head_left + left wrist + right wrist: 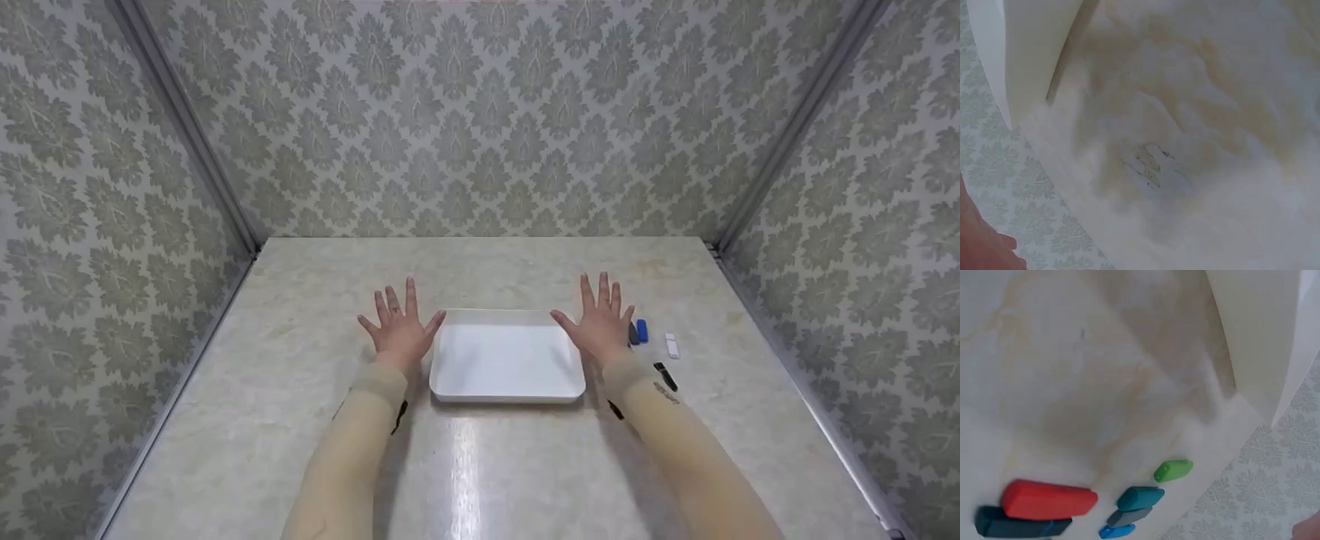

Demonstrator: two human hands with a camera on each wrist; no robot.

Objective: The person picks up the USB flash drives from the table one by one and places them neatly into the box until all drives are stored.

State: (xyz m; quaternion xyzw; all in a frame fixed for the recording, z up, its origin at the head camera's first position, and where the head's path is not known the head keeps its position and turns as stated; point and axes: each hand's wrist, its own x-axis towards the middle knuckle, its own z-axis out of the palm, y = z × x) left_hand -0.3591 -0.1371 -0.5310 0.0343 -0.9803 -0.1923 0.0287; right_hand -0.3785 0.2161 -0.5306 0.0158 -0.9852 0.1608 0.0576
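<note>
A white rectangular tray lies on the table between my two hands, with nothing in it. My left hand is at its left side, fingers straight and spread, the thumb close to the rim. On the other side my right hand is spread the same way, its thumb overlapping the tray's right edge in the head view. Whether either thumb touches the tray I cannot tell. Neither hand holds anything. In the right wrist view, small oblong pieces lie near the right hand: red, teal, green, grey.
Right of the right hand lie a blue piece, a white piece shaped like a USB stick and a black piece. The right hand and forearm hide some pieces in the head view. Patterned walls enclose the marbled table.
</note>
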